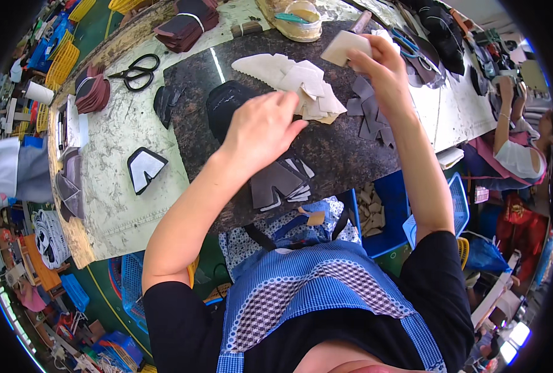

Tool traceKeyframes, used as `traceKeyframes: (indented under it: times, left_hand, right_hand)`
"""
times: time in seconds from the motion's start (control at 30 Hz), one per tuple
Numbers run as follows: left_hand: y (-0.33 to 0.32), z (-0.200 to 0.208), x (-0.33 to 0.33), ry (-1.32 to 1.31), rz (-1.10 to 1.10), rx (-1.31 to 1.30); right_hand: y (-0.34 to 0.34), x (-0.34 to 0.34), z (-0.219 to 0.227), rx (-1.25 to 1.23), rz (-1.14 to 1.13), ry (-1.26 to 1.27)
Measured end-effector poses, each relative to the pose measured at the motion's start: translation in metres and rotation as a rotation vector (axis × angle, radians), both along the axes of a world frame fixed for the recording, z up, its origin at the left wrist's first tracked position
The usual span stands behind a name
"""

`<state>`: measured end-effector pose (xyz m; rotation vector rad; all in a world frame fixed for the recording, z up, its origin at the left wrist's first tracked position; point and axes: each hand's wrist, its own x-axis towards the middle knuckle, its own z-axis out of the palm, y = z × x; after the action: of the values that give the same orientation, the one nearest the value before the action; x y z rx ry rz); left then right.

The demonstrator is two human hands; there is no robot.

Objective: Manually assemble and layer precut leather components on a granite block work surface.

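1. At your far left, a stack of dark grey cut pieces (pixel 70 186) lies at the worktable's (pixel 118 214) edge; farther up is a banded stack of maroon pieces (pixel 93 94).
2. Next come black-handled scissors (pixel 136 73), lying with their blades toward the maroon stack, and nearer you a notched white piece with a black border (pixel 146 169).
3. Small black pieces (pixel 166 104) lie at the left of the dark mottled board (pixel 338 149), beside a rounded black piece (pixel 225 105) partly behind your left hand.
4. Your left hand (pixel 264 124) is over the board, fingers curled, at the near left side of the white pile; you may be pinching something, but I cannot tell.
5. Notched dark grey pieces (pixel 275 185) overlap below that hand.
6. A tub (pixel 307 30) with a teal-handled tool (pixel 292 18) across it stands beyond the overlapping white pieces (pixel 304 81).
7. Your right hand (pixel 379 61) grasps a cream square piece (pixel 345 48) between thumb and fingers, raised right of the white pile.
8. Below it lie small grey pieces (pixel 369 113); beyond your wrist, blue-handled scissors (pixel 405 42).
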<state>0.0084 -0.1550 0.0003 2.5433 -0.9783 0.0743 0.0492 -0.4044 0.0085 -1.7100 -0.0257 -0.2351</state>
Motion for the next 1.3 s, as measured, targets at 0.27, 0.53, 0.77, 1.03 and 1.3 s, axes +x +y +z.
traceKeyframes:
  times: [0.27,0.53,0.77,1.03,1.3]
  left_hand:
    - [-0.004,0.031,-0.016,0.848,0.029,-1.096]
    - [0.018,-0.003,-0.016,0.538,-0.117,-0.37]
    - [-0.009,0.064,-0.061,0.855,-0.074,-1.072]
    - [0.014,0.047,-0.064,0.934,0.037,-0.918]
    - [0.035,0.057,-0.065,1.167,-0.112,-0.737]
  right_hand:
    - [0.05,-0.093,0.029,0.292,0.271,0.172]
    - [-0.019,-0.101,0.056,0.444,-0.03,-0.36]
    - [0.04,-0.154,0.05,0.213,0.199,0.071]
    - [0.034,-0.128,0.054,0.222,0.445,0.375]
    - [0.038,-0.118,0.076,0.008,0.843,0.516]
